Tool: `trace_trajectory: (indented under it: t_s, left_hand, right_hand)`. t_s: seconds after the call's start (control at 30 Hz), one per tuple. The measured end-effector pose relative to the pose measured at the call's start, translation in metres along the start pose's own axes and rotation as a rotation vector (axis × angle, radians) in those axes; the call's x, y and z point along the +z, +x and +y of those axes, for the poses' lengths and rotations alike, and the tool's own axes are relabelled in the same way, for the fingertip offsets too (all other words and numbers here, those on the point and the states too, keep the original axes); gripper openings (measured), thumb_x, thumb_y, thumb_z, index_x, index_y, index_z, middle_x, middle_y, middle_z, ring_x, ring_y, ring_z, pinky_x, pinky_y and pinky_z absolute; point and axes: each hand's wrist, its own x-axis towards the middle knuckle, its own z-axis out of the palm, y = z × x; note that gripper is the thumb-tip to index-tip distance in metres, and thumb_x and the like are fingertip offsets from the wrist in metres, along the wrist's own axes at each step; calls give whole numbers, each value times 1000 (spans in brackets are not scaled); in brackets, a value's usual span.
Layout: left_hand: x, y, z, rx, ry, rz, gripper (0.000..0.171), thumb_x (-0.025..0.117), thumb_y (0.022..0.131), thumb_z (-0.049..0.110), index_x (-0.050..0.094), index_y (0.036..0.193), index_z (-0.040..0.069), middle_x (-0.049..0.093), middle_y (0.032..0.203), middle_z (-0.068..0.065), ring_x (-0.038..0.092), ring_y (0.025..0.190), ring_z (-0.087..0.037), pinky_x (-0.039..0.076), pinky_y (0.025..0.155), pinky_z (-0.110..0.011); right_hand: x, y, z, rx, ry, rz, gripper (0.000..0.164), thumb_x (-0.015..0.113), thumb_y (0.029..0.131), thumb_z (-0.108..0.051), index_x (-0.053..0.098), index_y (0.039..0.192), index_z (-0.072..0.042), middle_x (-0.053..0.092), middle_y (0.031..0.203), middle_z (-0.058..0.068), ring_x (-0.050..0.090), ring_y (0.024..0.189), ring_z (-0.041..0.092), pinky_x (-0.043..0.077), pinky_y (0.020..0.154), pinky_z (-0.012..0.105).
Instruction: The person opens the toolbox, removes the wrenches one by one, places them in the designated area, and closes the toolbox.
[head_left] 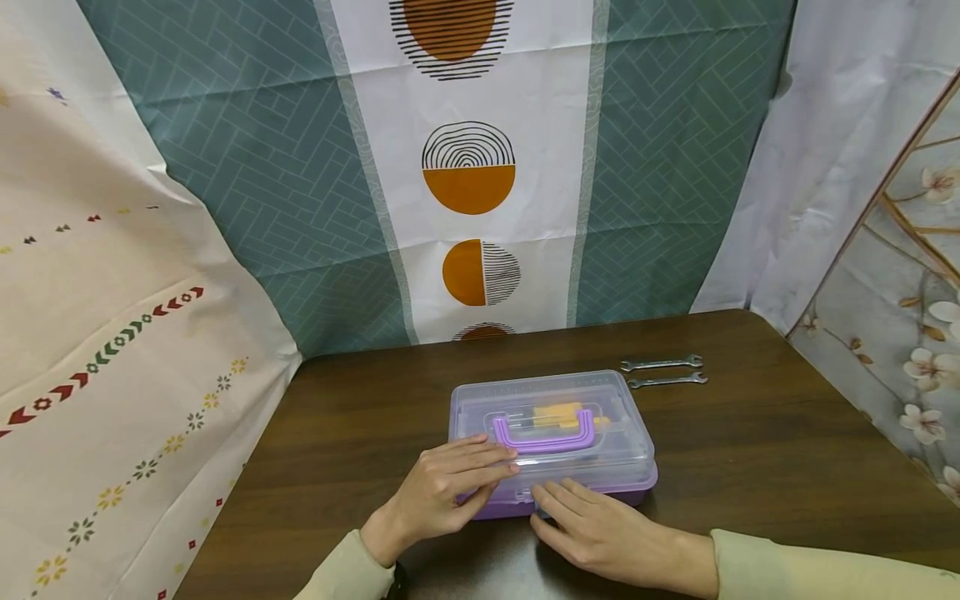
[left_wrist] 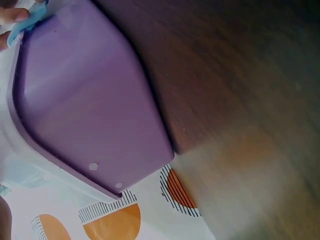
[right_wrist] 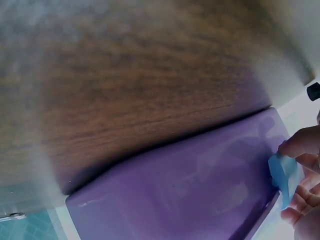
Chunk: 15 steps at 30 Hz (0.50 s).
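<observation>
A purple plastic box (left_wrist: 90, 95) with a see-through lid (head_left: 480, 404) sits on the table, its lid down. A purple handle (head_left: 543, 446) lies flat on top, and yellow-orange items (head_left: 558, 414) show through the plastic. My left hand (head_left: 450, 483) rests on the lid's front left part with fingers fairly straight, beside the handle. At the middle of the box's front, my right hand (head_left: 592, 533) pinches a light blue latch (right_wrist: 285, 175) between thumb and fingers. The left wrist view also catches those fingertips on the latch at its upper left corner.
Two metal open-ended wrenches, an upper one (head_left: 662, 364) and a lower one (head_left: 667, 381), lie behind the box to the right. The brown wooden table (head_left: 360, 417) ends at a patterned cloth (head_left: 480, 192) at the back, with more cloths at both sides.
</observation>
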Motion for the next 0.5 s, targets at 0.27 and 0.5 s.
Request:
trace_trajectory:
  t_s: [0.27,0.5]
  left_hand:
    - [-2,0,0,-2,0,2,30,65,100,10,74,128,10,72,131,-4,67,122,-15,51,108,-40]
    - [-2,0,1,-4,-9,6,29,62,102,10,74,128,9,72,130,-4,68,121,-16,51,109,-40]
  right_hand:
    - [-3,2,-3,38,37,-37,49,23,112,-6,71,117,-13,66,127,14,68,110,23,59,93,34]
    - [-1,3,-3,3,-18,-1,49,23,112,-5,72,115,-12,66,125,17,68,109,25,60,92,33]
